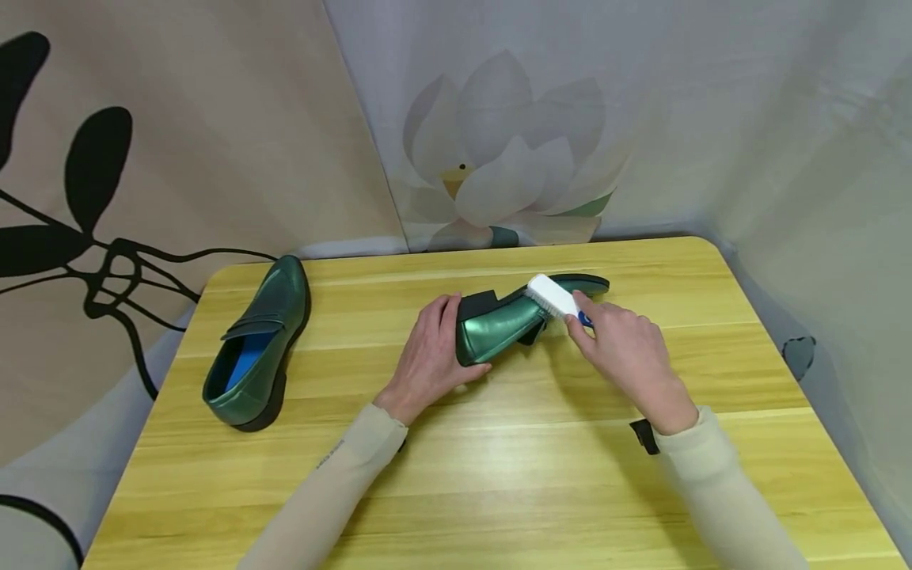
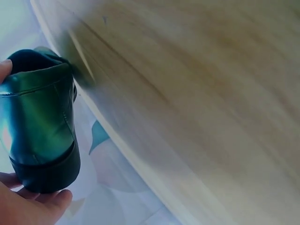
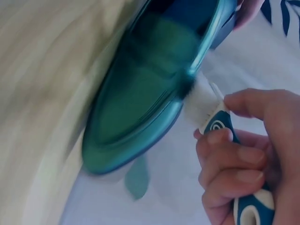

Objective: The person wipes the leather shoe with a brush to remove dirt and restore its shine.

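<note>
A metallic green loafer [image 1: 499, 328] lies tipped on its side above the tabletop, toe pointing right, its black heel and sole edge turned up and away. My left hand [image 1: 435, 344] grips it round the heel end; in the left wrist view the thumb and fingers hold the shoe's back [image 2: 42, 117]. A white-headed brush [image 1: 552, 294] with a blue and white handle [image 3: 253, 206] is in my right hand [image 1: 627, 344], fingers curled round the handle. Its bristles touch the side of the loafer [image 3: 140, 103] near the middle.
A second green loafer [image 1: 260, 348] with a blue insole stands upright at the table's left side, toe toward the back. The wooden table [image 1: 499, 483] ends at a back edge against a flower-printed curtain [image 1: 513, 142].
</note>
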A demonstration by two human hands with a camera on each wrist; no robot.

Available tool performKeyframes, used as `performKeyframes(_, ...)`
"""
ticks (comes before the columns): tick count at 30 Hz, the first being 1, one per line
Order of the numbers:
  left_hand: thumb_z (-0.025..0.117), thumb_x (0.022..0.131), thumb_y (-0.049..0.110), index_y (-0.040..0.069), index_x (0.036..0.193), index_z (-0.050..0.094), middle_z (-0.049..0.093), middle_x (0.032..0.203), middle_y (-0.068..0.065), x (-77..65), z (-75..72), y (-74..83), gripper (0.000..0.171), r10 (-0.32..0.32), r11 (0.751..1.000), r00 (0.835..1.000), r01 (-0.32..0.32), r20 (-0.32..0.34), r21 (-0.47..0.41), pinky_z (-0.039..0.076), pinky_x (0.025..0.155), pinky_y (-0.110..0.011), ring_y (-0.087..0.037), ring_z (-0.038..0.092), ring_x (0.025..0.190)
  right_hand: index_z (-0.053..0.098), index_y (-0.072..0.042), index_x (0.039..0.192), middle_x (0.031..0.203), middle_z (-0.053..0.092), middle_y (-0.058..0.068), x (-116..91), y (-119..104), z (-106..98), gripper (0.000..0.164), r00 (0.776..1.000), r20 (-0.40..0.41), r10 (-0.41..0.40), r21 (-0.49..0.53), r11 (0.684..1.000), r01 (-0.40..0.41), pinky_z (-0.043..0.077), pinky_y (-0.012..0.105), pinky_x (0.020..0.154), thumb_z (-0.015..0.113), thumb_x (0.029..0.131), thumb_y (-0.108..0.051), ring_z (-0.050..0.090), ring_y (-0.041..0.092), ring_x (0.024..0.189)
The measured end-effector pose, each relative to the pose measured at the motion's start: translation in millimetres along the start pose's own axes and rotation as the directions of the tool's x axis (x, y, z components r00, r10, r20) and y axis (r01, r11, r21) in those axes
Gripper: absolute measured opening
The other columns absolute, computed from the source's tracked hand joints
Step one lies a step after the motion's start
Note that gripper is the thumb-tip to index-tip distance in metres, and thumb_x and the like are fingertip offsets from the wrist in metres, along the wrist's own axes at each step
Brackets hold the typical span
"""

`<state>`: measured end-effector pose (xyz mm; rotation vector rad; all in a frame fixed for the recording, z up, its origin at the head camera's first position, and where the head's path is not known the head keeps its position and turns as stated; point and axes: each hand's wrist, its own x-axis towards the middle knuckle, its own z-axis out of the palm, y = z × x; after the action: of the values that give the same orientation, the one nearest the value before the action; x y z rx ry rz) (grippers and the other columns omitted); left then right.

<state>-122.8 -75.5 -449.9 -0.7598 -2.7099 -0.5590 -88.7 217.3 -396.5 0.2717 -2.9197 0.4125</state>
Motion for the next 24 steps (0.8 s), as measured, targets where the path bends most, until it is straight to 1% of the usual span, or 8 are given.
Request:
performKeyframes(4,0.094,0.068,0.053,-0.002,0.153,0.035,0.044,0.146,-0.023,1.2,1.4,-1.6,0.118,-0.052,0.997,0.998,0.053,0.018,-0.052,0.045,0.110,-0.047,-0.037,0.049,0.130,0.062,-0.001,0.140,0.093,0.071,0.025,-2,21,0,0.047,0.995,-0.049,0.087,0.038,0.996,-0.086,0.039,0.040,0.040,0.060,0.105,-0.032,0.053,0.029,0.054)
performKeyframes(6,0.094,0.069,0.053,-0.002,0.154,0.035,0.043,0.146,-0.023,1.7,1.9,-1.7,0.117,-0.079,0.993,0.997,0.081,0.026,-0.083,0.046,0.109,-0.047,-0.037,0.048,0.129,0.062,0.000,0.140,0.095,0.071,0.027,-2,28,3,0.047,0.992,-0.069,0.110,0.066,0.992,-0.105,0.042,0.044,0.043,0.060,0.105,-0.030,0.056,0.032,0.057)
performKeyframes(8,0.093,0.070,0.052,-0.002,0.154,0.034,0.043,0.147,-0.023,2.4,2.4,-1.6,0.116,-0.095,0.990,0.995,0.098,0.033,-0.103,0.046,0.109,-0.048,-0.037,0.047,0.129,0.061,0.001,0.140,0.096,0.071,0.027,-3,31,7,0.047,0.991,-0.082,0.107,0.096,0.990,-0.099,0.044,0.046,0.045,0.060,0.105,-0.030,0.058,0.033,0.060)
performKeyframes(11,0.093,0.070,0.052,-0.001,0.156,0.033,0.042,0.147,-0.022,2.5,1.4,-1.4,0.116,-0.114,0.984,0.993,0.119,0.043,-0.131,0.047,0.107,-0.049,-0.037,0.047,0.129,0.060,0.003,0.141,0.097,0.072,0.025,-3,24,13,0.048,0.994,-0.107,0.036,0.136,0.990,-0.022,0.045,0.042,0.046,0.062,0.105,-0.028,0.058,0.029,0.060)
performKeyframes(14,0.092,0.071,0.051,0.000,0.156,0.033,0.041,0.148,-0.022,2.6,1.0,-1.7,0.116,-0.138,0.978,0.989,0.145,0.058,-0.152,0.048,0.106,-0.049,-0.036,0.046,0.129,0.060,0.002,0.142,0.098,0.073,0.023,-5,9,19,0.047,0.989,-0.131,-0.073,0.158,0.983,0.093,0.047,0.040,0.047,0.064,0.104,-0.026,0.059,0.027,0.061)
performKeyframes(17,0.093,0.072,0.050,0.000,0.157,0.033,0.040,0.149,-0.021,2.9,1.1,-1.7,0.115,-0.163,0.969,0.984,0.174,0.071,-0.177,0.048,0.105,-0.049,-0.035,0.046,0.129,0.060,-0.001,0.142,0.104,0.073,0.023,-6,-5,22,0.048,0.979,-0.131,-0.158,0.167,0.970,0.179,0.053,0.044,0.053,0.066,0.103,-0.028,0.064,0.029,0.069)
performKeyframes(20,0.092,0.072,0.050,0.001,0.157,0.032,0.040,0.150,-0.020,2.9,0.7,-1.8,0.115,-0.179,0.962,0.980,0.192,0.082,-0.194,0.047,0.106,-0.049,-0.035,0.046,0.129,0.061,-0.003,0.143,0.105,0.074,0.021,-5,-10,25,0.049,0.975,-0.115,-0.189,0.178,0.962,0.208,0.055,0.044,0.055,0.066,0.103,-0.030,0.066,0.028,0.071)
performKeyframes(24,0.091,0.073,0.051,0.003,0.158,0.031,0.039,0.150,-0.020,2.7,-0.3,-1.9,0.115,-0.192,0.957,0.977,0.209,0.097,-0.203,0.047,0.105,-0.050,-0.035,0.045,0.129,0.060,-0.002,0.143,0.105,0.073,0.021,-3,-4,28,0.049,0.983,-0.098,-0.158,0.195,0.965,0.175,0.054,0.043,0.056,0.065,0.104,-0.030,0.064,0.028,0.069)
